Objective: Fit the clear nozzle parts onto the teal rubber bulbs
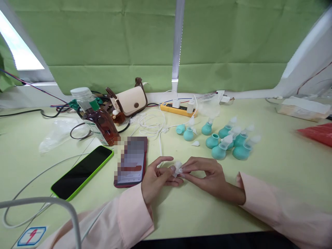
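Observation:
Between my two hands, above the table's front part, is a small translucent whitish piece (177, 167), its exact kind too small to make out. My left hand (159, 174) holds it between thumb and fingers, the index finger stretched over it. My right hand (204, 173) pinches its right side with thumb and fingertips. Beyond my right hand stand several teal rubber bulbs, one with a clear nozzle (219, 151) and another with an uncovered mouth (212, 141). A small white piece (195, 143) lies near them.
Left of my hands lie a phone in a red case (131, 162) and a green-edged phone (83, 171). Behind them stand a bottle of brown liquid (100, 121) and a cream handbag (132, 101). A yellow power strip (178, 109) and white cables (153, 122) lie at the back.

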{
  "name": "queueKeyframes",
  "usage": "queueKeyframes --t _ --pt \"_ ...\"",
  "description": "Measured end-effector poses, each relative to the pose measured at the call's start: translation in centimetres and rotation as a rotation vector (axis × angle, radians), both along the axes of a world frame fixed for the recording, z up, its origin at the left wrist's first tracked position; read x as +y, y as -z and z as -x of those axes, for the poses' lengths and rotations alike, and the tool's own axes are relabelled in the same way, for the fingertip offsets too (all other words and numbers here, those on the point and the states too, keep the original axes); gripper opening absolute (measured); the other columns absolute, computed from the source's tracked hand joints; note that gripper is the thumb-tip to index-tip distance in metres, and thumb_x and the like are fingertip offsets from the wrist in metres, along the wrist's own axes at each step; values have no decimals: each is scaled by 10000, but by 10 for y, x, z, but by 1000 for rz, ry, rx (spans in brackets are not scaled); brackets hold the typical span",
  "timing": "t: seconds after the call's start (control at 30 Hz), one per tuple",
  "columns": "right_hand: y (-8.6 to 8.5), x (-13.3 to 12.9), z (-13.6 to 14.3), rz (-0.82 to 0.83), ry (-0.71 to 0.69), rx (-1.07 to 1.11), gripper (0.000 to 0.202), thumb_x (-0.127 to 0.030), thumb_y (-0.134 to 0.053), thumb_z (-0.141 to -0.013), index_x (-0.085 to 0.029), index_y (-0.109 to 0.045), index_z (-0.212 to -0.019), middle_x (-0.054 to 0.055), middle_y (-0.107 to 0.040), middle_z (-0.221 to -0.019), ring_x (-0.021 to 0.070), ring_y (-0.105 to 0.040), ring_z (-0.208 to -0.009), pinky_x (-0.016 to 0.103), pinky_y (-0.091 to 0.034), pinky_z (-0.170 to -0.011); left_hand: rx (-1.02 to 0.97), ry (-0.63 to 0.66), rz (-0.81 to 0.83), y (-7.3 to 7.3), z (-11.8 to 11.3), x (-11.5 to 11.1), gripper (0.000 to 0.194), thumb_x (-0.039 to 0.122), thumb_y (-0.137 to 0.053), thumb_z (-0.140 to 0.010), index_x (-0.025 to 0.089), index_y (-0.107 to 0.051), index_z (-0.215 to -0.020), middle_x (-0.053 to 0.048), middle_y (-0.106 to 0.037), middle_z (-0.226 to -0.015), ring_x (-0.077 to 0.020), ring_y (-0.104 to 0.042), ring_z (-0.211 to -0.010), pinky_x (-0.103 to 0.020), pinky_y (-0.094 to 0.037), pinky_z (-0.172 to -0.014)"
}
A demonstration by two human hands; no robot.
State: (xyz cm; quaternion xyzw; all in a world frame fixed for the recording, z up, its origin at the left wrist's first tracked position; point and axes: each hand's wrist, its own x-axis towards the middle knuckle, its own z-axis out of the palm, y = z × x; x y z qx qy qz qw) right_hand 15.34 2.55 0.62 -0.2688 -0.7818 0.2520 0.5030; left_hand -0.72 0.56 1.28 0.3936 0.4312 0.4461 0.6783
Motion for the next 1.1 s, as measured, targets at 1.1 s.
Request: queueKeyframes --t 1.1 --pt "-3 -2 -2 -124 -34 -118 264 -70 -577 -663 -191 -611 -896 33 -528 -732 99 -514 -629 222 -422 -512 25 22 -30 -3 0 -3 383 258 -641 -650 53 -570 -965 -92 -675 -654 -166 -628 -602 -278 -500 -610"
